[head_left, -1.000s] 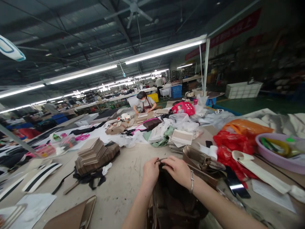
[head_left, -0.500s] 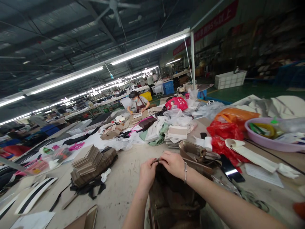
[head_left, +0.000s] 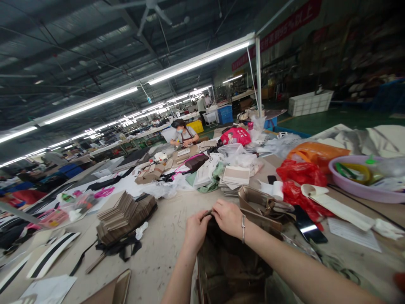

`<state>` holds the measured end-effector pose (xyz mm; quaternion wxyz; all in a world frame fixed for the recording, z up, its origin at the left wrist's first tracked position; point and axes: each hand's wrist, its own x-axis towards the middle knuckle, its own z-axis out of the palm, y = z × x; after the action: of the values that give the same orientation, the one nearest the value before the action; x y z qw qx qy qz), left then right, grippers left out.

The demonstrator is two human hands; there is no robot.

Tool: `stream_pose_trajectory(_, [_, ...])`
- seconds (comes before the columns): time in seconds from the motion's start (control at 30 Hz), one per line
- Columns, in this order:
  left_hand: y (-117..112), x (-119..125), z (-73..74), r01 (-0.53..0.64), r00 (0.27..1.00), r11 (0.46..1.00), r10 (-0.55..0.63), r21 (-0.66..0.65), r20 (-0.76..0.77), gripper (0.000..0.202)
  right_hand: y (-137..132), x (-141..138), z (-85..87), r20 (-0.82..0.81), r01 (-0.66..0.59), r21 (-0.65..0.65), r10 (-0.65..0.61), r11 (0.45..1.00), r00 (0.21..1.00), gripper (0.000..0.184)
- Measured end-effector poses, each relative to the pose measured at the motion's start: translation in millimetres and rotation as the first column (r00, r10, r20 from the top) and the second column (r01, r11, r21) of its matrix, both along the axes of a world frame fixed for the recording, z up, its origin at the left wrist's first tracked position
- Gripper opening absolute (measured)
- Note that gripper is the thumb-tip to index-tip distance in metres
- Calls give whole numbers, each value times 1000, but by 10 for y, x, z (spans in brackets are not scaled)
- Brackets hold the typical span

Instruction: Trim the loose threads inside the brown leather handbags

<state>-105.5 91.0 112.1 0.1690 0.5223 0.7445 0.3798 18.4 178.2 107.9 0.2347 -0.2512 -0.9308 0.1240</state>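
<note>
1. Reaching in from the near edge, the left hand (head_left: 195, 230) pinches the far rim of the dark brown bag (head_left: 230, 261).
2. Right hand (head_left: 228, 217), wrist bent, fingers curled, pinches that same rim, touching the left.

Bag (head_left: 230, 270) lying on counter (head_left: 167, 249) w/ both hands at its far edge, left hand (head_left: 196, 230) beside right hand (head_left: 228, 217), card stack (head_left: 122, 215) sitting to the left, basin (head_left: 363, 185) far right.

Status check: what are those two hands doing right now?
Left hand and right hand pinching the dark bag at its top edge. Tan bag close beside.
</note>
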Motion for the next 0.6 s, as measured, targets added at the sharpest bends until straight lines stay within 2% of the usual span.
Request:
stream_pose_trajectory(0.23, [17,6,-22,-13,999,1000,13,0,-34,26,4,-34,-78,-18,49,1,-49,999,999,16])
stream_pose_trajectory(0.37, [23,16,-8,-37,995,999,35,-16,-88,26,1,-7,-119,-108,14,-29,-17,999,994,13])
stream_pose_trajectory(0.47, [13,18,-9,-68,990,997,63,-38,-126,26,-8,36,-141,-227,-46,-137,14,990,974,5])
stream_pose_trajectory(0.53, [5,14,-15,-88,986,995,80,-53,-146,26,-7,63,-151,-287,-83,-239,11,967,958,19])
stream_pose_trajectory(0.6, [1,9,-24,-98,982,993,86,-62,-171,25,6,78,-157,-314,-98,-285,4,953,949,25])
